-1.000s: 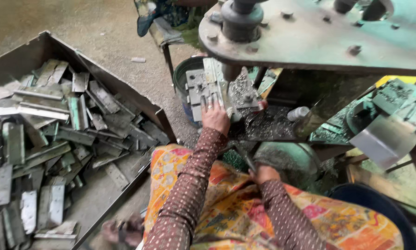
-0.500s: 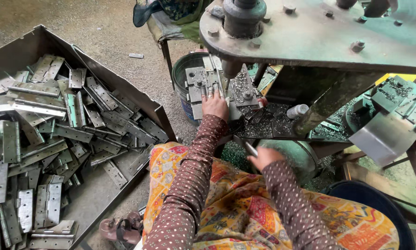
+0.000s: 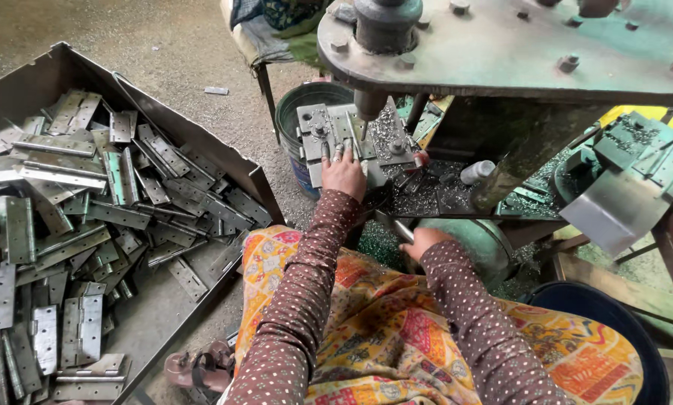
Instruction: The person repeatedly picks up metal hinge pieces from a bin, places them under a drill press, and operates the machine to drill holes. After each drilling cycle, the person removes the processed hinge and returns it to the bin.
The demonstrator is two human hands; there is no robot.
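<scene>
Left hand fingers spread flat on hinge plate on the press bed under the punch, right hand closed around metal lever near lap, tray of hinges at left

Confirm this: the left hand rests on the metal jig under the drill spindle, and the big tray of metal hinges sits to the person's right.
Not quite. The head view shows the left hand on the metal jig under the drill spindle, but the tray of hinges sits to the person's left, not right.
</scene>
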